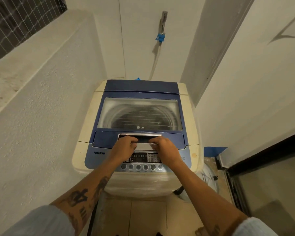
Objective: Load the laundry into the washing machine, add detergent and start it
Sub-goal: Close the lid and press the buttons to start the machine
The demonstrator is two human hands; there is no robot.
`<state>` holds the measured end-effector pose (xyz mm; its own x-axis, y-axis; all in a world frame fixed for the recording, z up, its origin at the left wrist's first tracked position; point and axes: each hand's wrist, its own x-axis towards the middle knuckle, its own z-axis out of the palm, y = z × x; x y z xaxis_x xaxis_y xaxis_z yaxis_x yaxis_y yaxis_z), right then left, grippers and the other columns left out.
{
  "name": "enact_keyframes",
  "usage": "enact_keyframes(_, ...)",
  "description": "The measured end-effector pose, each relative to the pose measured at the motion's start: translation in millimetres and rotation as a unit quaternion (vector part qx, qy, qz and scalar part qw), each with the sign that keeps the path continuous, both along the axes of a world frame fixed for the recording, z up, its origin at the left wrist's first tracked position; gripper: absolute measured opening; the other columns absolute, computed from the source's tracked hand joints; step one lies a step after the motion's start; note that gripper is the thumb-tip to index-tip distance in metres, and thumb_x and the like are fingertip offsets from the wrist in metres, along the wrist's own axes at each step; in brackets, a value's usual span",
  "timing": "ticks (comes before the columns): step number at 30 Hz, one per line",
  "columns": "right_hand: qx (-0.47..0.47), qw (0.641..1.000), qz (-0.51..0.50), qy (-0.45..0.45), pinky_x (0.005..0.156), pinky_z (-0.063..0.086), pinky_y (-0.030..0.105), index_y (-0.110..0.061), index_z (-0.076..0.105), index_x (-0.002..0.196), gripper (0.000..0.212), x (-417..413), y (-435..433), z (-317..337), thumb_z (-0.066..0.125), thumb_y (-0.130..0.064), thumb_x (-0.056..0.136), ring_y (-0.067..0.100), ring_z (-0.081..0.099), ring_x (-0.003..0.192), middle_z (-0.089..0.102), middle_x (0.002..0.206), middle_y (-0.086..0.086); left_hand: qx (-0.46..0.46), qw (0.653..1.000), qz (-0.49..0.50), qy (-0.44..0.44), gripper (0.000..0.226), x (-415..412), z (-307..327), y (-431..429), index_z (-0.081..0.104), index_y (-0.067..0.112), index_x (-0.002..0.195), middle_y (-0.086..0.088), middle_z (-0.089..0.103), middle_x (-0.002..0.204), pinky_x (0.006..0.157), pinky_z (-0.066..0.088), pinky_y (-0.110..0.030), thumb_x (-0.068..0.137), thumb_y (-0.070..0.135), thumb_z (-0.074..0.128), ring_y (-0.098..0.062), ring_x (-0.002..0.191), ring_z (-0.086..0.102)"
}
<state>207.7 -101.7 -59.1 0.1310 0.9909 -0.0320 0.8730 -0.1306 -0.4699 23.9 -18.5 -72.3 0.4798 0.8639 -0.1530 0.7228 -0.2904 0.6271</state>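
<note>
A cream top-loading washing machine (85, 133) stands in a narrow alcove. Its blue lid (141, 90) lies flat and closed, and the steel drum shows through the lid's clear window (140, 114). Both hands are at the recessed lid handle (140, 135) at the lid's front edge. My left hand (124, 147) has its fingers curled into the left part of the recess. My right hand (163, 148) curls its fingers into the right part. The control panel (140, 161) with a row of round buttons lies just under my wrists. No laundry or detergent is in view.
White walls close in on the left, back and right. A tap with a blue fitting (161, 37) and a hose hangs on the back wall. A dark-framed glass door (255, 169) stands at the right, plastic-wrapped items (209, 167) beside the machine. Tiled floor (143, 217) lies below.
</note>
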Motion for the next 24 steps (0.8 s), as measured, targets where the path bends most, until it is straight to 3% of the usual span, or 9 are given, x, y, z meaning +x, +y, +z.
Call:
enact_keyframes(5,0.033,0.996,-0.073,0.039,0.095,0.044,0.024,-0.027,0.061,0.129,0.051,29,-40,8,0.062,0.001,0.086,0.016,0.052,0.117,0.057,0.126,-0.004,0.055,0.994,0.008,-0.092,0.027,-13,12,-29,0.064,0.017,0.12,0.008,0.05,0.128,0.096,0.04,-0.017,0.094,0.022,0.059,-0.003,0.112,0.049)
enact_keyframes(7,0.016,0.995,-0.087,0.033,0.1,0.044,0.024,-0.032,0.058,0.132,0.052,41,-61,10,0.06,-0.003,0.089,0.014,0.05,0.119,0.054,0.127,-0.005,0.057,0.992,0.03,-0.112,0.028,-22,18,-40,0.063,0.015,0.122,0.005,0.048,0.132,0.096,0.04,-0.015,0.095,0.021,0.058,-0.003,0.112,0.047)
enact_keyframes(13,-0.034,0.992,-0.122,0.023,0.102,0.047,0.038,-0.032,0.049,0.141,0.05,51,-104,20,0.056,-0.013,0.095,0.023,0.047,0.126,0.048,0.138,0.002,0.075,0.992,0.047,-0.094,0.04,-44,35,-59,0.051,0.016,0.136,-0.002,0.047,0.141,0.103,0.042,-0.032,0.099,0.032,0.05,-0.018,0.127,0.048)
enact_keyframes(16,-0.082,0.99,-0.113,0.001,0.104,0.046,0.039,-0.031,0.04,0.147,0.058,41,-110,19,0.053,-0.008,0.095,0.024,0.043,0.13,0.041,0.146,0.002,0.085,0.992,0.052,-0.083,0.044,-49,39,-68,0.045,0.017,0.14,-0.003,0.045,0.145,0.105,0.042,-0.038,0.1,0.035,0.045,-0.02,0.131,0.046)
enact_keyframes(20,-0.103,0.989,-0.106,-0.021,0.1,0.047,0.039,-0.028,0.036,0.15,0.068,31,-113,12,0.047,0.003,0.091,0.026,0.043,0.13,0.038,0.149,0.003,0.078,0.992,0.062,-0.074,0.047,-48,37,-84,0.04,0.015,0.143,-0.007,0.046,0.145,0.103,0.046,-0.041,0.1,0.034,0.045,-0.024,0.128,0.049)
enact_keyframes(24,-0.139,0.984,-0.102,-0.044,0.103,0.046,0.04,-0.03,0.03,0.152,0.063,27,-116,2,0.047,-0.007,0.096,0.028,0.041,0.133,0.031,0.153,0.003,0.094,0.992,0.062,-0.059,0.046,-49,31,-95,0.041,0.013,0.142,-0.007,0.049,0.144,0.104,0.044,-0.042,0.1,0.031,0.048,-0.026,0.127,0.049)
